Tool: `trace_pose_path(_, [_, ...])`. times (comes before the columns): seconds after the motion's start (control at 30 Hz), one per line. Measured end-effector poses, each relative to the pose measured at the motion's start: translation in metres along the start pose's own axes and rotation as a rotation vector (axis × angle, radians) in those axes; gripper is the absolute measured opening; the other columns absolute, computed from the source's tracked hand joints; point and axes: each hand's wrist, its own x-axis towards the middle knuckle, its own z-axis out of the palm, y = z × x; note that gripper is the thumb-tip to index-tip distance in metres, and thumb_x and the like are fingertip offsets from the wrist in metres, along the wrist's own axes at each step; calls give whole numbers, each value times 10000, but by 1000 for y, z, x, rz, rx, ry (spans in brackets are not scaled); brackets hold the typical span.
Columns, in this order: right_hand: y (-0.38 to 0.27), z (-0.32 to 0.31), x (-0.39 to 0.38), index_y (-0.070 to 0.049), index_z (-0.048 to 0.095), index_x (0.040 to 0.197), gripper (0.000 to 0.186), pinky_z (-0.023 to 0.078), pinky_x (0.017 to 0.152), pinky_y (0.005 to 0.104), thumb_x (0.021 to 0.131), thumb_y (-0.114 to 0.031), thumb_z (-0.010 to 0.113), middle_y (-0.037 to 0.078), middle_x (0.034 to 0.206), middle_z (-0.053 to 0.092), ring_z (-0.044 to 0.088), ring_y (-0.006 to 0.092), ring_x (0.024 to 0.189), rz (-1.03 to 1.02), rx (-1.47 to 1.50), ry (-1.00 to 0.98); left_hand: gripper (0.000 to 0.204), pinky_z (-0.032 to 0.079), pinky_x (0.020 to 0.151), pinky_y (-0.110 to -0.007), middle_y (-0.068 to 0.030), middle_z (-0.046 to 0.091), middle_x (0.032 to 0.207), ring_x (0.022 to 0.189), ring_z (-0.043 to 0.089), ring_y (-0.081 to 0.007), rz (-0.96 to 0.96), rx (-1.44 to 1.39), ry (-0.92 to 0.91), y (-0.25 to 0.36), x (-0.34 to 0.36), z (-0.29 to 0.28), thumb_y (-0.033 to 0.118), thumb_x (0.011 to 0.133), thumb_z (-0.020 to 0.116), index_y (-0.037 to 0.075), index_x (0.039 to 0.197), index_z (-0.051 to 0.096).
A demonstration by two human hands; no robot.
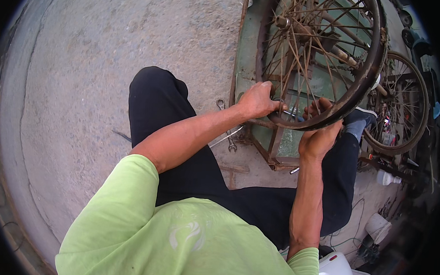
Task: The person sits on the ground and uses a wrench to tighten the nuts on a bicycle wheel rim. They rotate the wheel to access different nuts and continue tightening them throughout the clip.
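A rusty spoked wheel (363,91) without a tyre stands in front of me, its lower rim between my hands. My left hand (258,100) is at the lower left of the rim, with thumb and fingers pinched together by the spokes; what they grip is too small to make out. At the lower right, my right hand (322,136) is closed, with its fingers curled up inside the rim. Between the two hands lies a thin tool (298,117) with a metal shaft and a blue part. Its blue end reaches into my right fingers, which partly hide it.
Beneath the wheel is a green cart bed (286,141) with a rusty frame. A combination wrench (231,140) lies on the concrete floor (93,69) by my left knee. Another spoked wheel (422,117) stands at the right, near a white container (378,228) and cables.
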Motion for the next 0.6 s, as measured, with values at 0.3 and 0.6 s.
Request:
trace_pose_path(0.3, [12,-7,-1,-23,609,1326,521,524,792,304,1107,-490,539,66,1080,670,644,153,908,215,41,-141,628,571,913,-544,-298,753,1022,1055,722,-468,-70,173,-110,13,-6,-14,570,872,806,-44,982,732])
trace_pose_path(0.6, [85,-17,71,-51,634,1349,550,537,890,350,1101,-533,545,72,1224,694,649,177,1057,323,-235,-96,622,576,816,-468,-279,749,909,900,757,-369,-91,-77,-122,1,-4,-8,475,799,900,-90,1009,747])
